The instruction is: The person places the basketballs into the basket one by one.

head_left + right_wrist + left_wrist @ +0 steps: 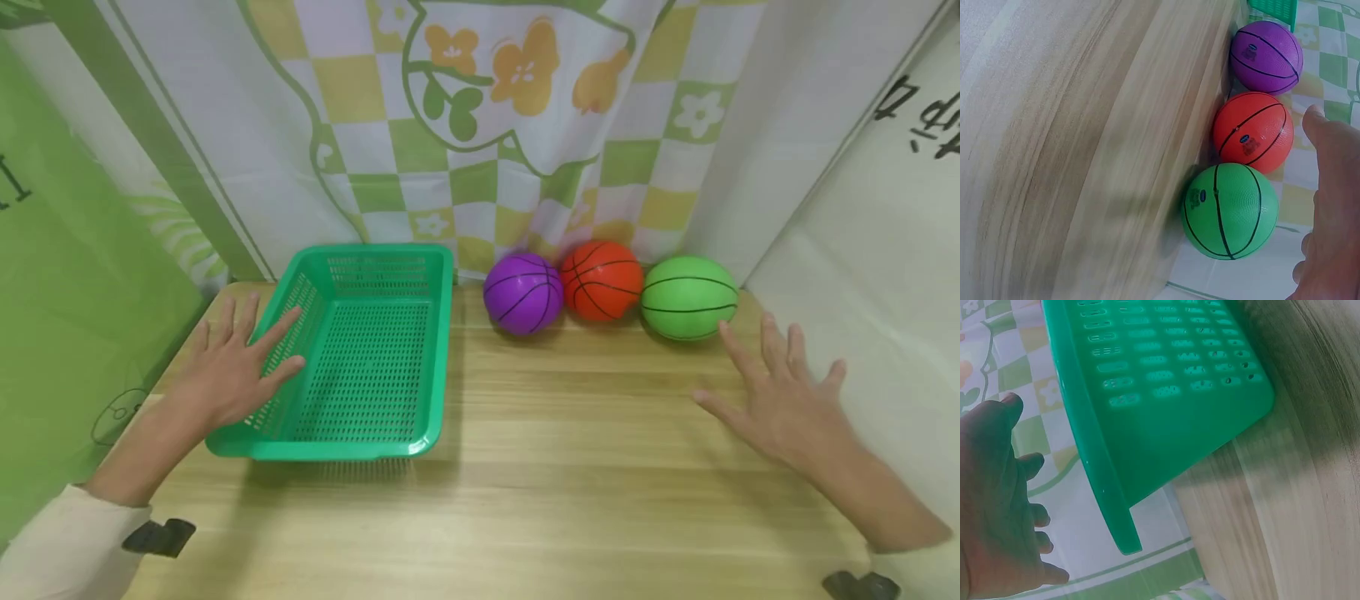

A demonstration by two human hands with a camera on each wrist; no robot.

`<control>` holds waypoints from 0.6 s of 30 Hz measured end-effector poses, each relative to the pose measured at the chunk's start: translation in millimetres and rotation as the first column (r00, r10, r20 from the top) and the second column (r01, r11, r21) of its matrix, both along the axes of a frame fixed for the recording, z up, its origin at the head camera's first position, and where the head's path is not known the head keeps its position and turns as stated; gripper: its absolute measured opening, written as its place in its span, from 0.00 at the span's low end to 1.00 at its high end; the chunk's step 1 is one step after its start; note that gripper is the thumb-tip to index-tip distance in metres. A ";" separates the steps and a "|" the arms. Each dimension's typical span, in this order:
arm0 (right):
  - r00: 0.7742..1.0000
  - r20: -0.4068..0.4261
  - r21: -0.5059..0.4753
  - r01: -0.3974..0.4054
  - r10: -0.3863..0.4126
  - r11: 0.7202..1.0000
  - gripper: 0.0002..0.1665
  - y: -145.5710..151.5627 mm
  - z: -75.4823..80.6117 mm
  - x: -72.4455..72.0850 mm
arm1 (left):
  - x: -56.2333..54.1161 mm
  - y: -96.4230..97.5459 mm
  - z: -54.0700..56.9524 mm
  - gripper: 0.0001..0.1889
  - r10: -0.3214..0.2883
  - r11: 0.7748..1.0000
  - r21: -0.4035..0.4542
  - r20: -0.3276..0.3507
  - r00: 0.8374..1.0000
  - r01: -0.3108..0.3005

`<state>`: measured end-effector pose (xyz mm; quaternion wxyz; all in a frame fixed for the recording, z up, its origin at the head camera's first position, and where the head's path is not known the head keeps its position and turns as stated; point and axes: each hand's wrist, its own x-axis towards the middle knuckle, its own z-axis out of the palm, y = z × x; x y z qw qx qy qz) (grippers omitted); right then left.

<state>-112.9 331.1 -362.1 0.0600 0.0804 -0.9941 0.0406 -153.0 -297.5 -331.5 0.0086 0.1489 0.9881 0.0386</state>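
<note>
Hands spread above the desk
Left hand open on the basket rim; right hand, fingers splayed, empty, near the green ball.

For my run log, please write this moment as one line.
left hand: open, on green basket | right hand: open, near green ball | basket: empty

The head camera looked forward and down over the whole wooden table, taking in the green basket and three balls against the curtain. The left wrist camera sat close beside the basket, facing its outer wall. The right wrist camera looked along the table at the green ball, sharing all three balls with the head view.
</note>
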 end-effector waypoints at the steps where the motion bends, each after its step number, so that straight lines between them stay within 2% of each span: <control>1: 1.000 0.001 -0.001 -0.002 0.002 1.000 0.56 0.2 0.4 -0.3 | 0.3 -0.2 0.0 0.38 0.001 1.000 0.004 0.002 1.000 -0.001; 18: 0.999 -0.023 -0.020 -0.032 0.032 0.999 0.54 0.8 2.4 -4.4 | -3.5 -4.2 0.4 0.38 -0.010 1.000 0.002 0.009 1.000 0.010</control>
